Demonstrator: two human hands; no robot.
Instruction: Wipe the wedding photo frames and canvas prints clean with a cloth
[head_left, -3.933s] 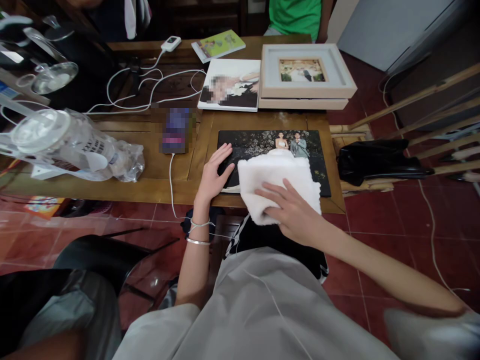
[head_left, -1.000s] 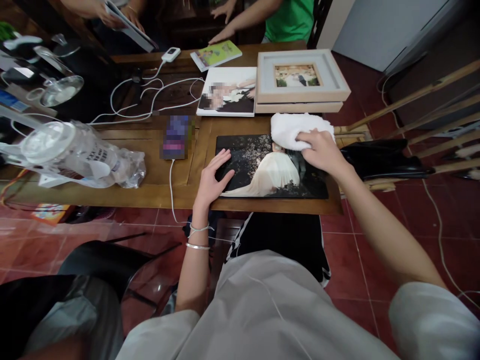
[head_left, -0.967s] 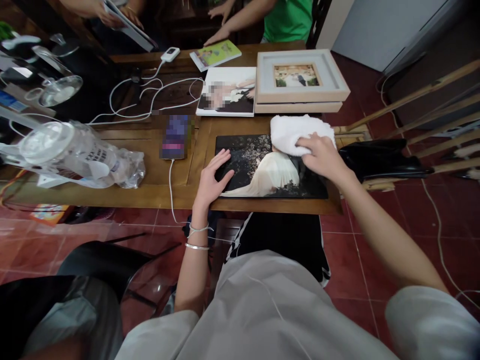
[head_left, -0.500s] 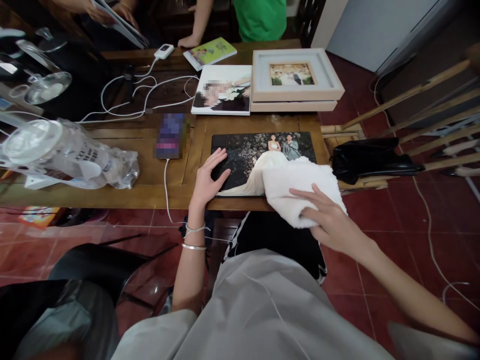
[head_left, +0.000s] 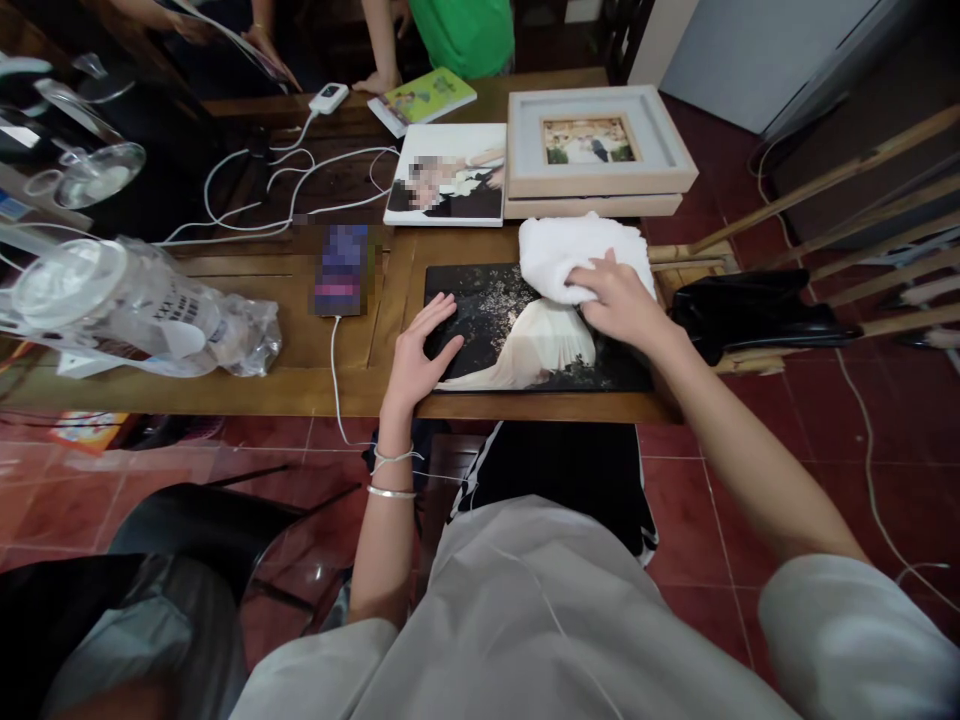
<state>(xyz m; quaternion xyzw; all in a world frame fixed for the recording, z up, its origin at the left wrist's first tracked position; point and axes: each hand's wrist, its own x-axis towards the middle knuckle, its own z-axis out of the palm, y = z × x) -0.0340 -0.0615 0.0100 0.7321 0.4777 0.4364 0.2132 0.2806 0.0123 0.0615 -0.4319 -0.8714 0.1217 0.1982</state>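
A dark wedding photo panel (head_left: 480, 310) lies flat near the front edge of the wooden table. My left hand (head_left: 427, 350) rests on its left edge, fingers spread and thumb apart, with nothing held. A folded white towel (head_left: 555, 245) is gripped in my right hand (head_left: 619, 300), which presses it over the panel's far right corner. The towel covers the upper part of the picture, so only the pale dress and dark background show below it. Part of the towel reaches past the panel's far edge.
Behind the panel stand a white photo album (head_left: 450, 205) and a boxed picture frame (head_left: 600, 190). A charging phone (head_left: 341, 270), cables and a plastic-wrapped cup (head_left: 82, 290) are on the left. A black bag (head_left: 757, 310) sits to the right. Other people's hands show across the table near a green booklet (head_left: 427, 97).
My right hand has moved the towel from the panel's near right corner up to its far right corner, covering the pictured couple. My left hand has stayed in place.
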